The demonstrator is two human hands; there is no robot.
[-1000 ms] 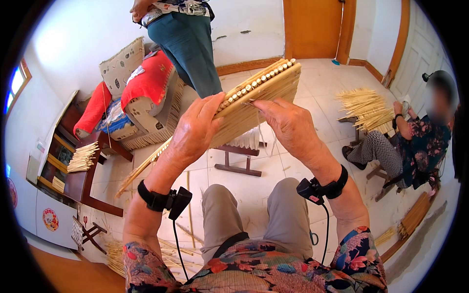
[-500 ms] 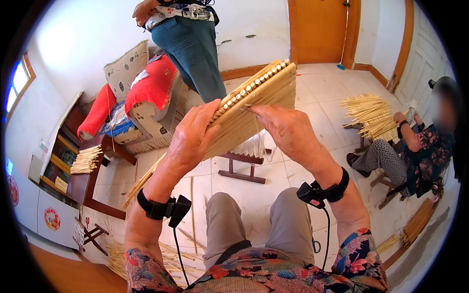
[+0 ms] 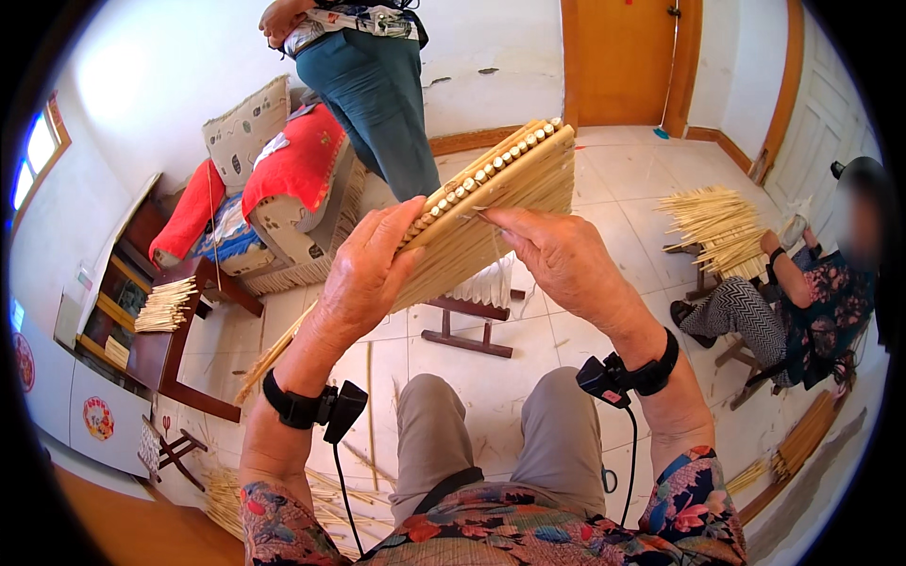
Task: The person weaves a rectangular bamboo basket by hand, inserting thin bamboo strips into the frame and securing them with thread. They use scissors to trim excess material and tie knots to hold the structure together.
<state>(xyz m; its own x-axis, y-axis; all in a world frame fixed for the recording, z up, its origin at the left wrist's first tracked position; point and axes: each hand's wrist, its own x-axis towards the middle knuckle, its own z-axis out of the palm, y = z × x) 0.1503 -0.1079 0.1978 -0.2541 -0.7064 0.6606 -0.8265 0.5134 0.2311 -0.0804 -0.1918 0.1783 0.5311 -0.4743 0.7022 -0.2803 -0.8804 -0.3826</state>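
Observation:
A stiff panel of pale straw stalks (image 3: 510,212), laid side by side, is held up tilted before me, its upper edge rising to the right. Along that edge runs a row of round, whitish cut ends (image 3: 481,176) between two thin slats. My left hand (image 3: 368,259) is closed around the panel's left part, with the fingers over the edge. My right hand (image 3: 557,259) grips it from the right, its thumb against the near face just below the edge. The other right fingers are partly hidden. Both wrists wear black straps with small boxes.
A dark wooden stand (image 3: 467,341) with white strands is beyond my knees. A person stands by the red-draped sofa (image 3: 297,156); another sits right beside a straw bundle (image 3: 713,222). More stalks lie on a brown table (image 3: 193,377) and on the floor at lower left.
My hands and the panel stay almost where they were. At the right, the seated person's far hand and the white material near it have shifted slightly.

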